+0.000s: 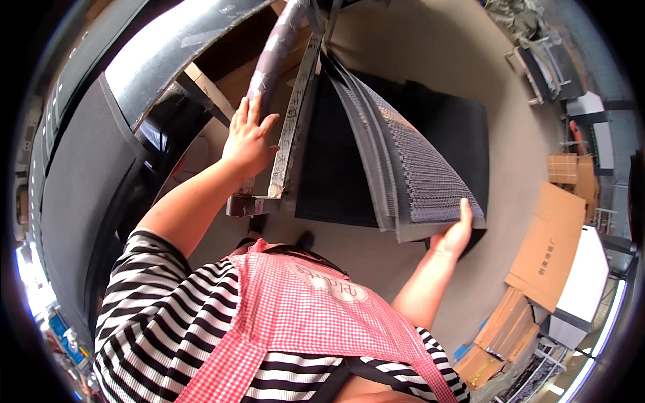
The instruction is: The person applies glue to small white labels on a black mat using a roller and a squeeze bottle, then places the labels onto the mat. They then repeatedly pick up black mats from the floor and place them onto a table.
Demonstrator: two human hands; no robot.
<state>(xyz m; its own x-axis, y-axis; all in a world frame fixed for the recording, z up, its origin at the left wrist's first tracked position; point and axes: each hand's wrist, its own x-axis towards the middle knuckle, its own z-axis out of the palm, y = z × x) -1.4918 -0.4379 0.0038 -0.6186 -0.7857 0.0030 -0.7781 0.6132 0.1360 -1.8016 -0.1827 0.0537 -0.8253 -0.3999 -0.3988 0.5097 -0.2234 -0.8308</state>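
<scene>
While left hand (250,138) lies open-fingered against metal rack bar (290,134), right hand (457,232) cups corner of hanging grey mesh sheets (410,168). Best lifted evenly, stack kept squared.

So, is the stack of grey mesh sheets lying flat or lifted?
Lifted: the right hand raises the grey mesh sheets, which fan apart above the black mat.

My view is bright and evenly lit, with blown-out white glare at the lower left and lower right edges. A curved metal panel (168,50) at upper left shines. Edges bend and darken into a black rim; corners blur.
</scene>
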